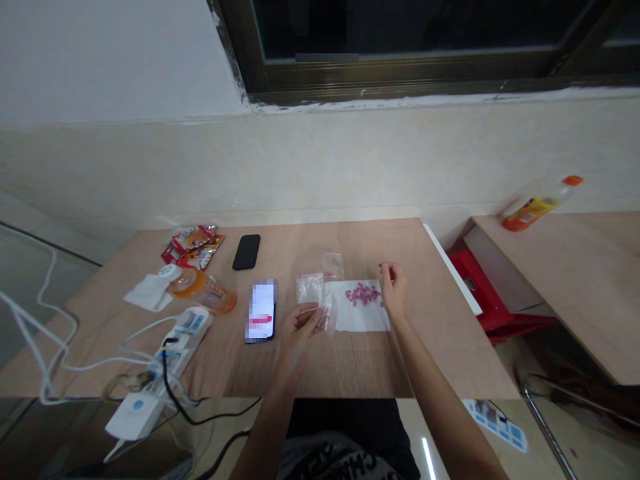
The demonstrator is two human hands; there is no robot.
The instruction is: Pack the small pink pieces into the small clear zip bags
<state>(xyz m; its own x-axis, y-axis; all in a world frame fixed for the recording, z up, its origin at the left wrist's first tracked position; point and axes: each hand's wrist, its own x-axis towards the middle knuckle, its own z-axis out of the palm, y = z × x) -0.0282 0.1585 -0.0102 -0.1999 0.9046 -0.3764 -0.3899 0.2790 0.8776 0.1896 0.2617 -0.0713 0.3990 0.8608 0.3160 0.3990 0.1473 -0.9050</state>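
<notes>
My left hand (303, 320) is closed on the edge of a small clear plastic bag (327, 317), at the left end of a white paper sheet (360, 321). Small pink beads (363, 293) lie loosely piled on that sheet. Over the paper's right edge, my right hand (394, 287) is pinched, with a tiny reddish speck at its fingertips, too small to name. Another clear bag (310, 288) lies flat just beyond my left hand. A further small bag (332, 264), with a few pink bits near its lower end, lies behind the paper.
Left of my hands lie a lit phone (261, 312), a black phone (247, 252), an orange drink bottle (203, 290), snack packets (194, 247) and a power strip (185, 340) with trailing cables. A red stool (487, 300) stands right of the table (440, 320).
</notes>
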